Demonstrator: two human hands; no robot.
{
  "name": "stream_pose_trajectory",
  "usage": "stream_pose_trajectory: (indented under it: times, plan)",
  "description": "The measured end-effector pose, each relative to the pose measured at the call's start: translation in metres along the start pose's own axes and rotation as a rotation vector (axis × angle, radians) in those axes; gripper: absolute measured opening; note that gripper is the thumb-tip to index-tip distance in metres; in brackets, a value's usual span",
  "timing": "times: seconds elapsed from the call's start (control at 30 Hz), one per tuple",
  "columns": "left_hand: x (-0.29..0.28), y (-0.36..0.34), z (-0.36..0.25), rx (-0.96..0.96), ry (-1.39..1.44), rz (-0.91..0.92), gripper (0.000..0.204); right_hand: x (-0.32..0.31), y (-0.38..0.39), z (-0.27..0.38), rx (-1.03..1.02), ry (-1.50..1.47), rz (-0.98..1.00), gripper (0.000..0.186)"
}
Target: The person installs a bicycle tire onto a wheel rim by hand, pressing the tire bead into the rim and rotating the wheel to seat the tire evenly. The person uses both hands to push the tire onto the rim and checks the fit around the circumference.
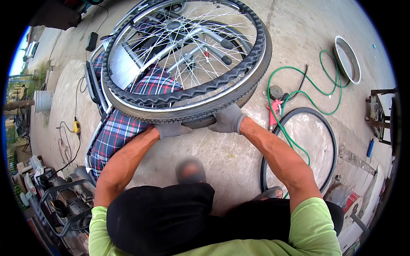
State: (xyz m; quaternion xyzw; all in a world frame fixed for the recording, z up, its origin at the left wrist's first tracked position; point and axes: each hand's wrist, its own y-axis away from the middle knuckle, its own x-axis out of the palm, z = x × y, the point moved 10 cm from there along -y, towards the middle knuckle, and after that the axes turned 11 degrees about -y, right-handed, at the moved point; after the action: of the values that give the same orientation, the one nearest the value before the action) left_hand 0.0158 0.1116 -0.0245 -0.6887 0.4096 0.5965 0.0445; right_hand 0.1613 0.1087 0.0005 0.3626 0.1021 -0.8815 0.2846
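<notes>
A wheelchair (96,87) with a plaid seat (117,128) lies tipped on its side in front of me. Its large spoked wheel (173,26) faces up, with a wavy black hand rim (200,89) above the tire (171,115). Grey gloves cover both hands. At the tire's near edge, my right hand (227,119) is closed round the rubber. Just to its left, my left hand (171,130) holds the same edge from below, its fingers partly hidden under the tire. A second wheel (235,36) shows through the spokes.
On the right lie a loose black tire (333,145), a green air hose (307,98), a red air gun (273,114) and a round brush (276,92). Beyond stands a metal basin (347,59). A yellow-and-black tool (76,126) with a cord and machinery (70,200) sit left.
</notes>
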Motion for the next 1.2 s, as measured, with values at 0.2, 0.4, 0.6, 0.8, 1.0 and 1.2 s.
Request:
stream_pose_trajectory:
  times: [0.2,0.4,0.6,0.8,1.0,1.2]
  plan:
    - [0.009,-0.009,0.000,-0.031,0.121,0.137,0.084,-0.016,-0.001,0.032,-0.070,0.005,-0.116,0.062]
    - [0.008,0.002,0.000,0.082,0.212,-0.126,0.062,0.012,-0.003,0.012,0.121,-0.045,-0.005,0.065]
    - [0.009,0.026,0.014,0.030,0.155,-0.005,0.074,-0.012,-0.004,0.042,-0.055,-0.098,-0.157,0.076]
    - [0.028,0.023,0.019,0.063,0.358,-0.001,0.071,0.007,-0.009,0.040,0.051,-0.092,-0.012,0.080]
    - [-0.009,0.025,-0.010,0.026,0.448,0.059,0.065,0.019,-0.023,0.067,-0.006,-0.081,-0.126,0.072]
    - [-0.006,0.025,-0.005,0.066,0.540,-0.025,0.057,0.021,-0.029,0.063,0.058,-0.120,-0.069,0.069]
